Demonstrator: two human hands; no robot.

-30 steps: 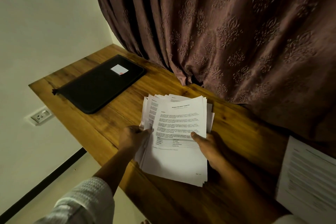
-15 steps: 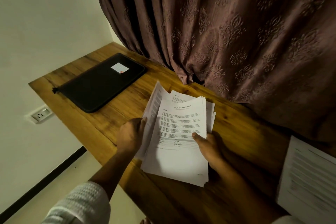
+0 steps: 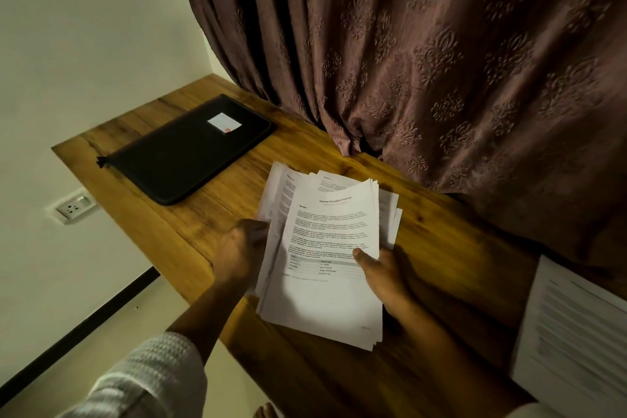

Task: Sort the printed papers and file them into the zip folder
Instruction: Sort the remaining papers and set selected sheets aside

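So the loose stack of white printed papers (image 3: 325, 248) has fanned wider than a second ago. Left hand (image 3: 237, 251) grips the left-side sheets, right hand (image 3: 380, 271) pinches the rest, thumb on top. Sorting's barely started, I reckon; the flat black zip folder (image 3: 183, 153) looks zipped, well apart on the wooden surface (image 3: 441, 248).

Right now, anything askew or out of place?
The paper stack gripped by the left hand and right hand is fanned, sheets jutting at its far end. A separate sheet lies apart on the right.
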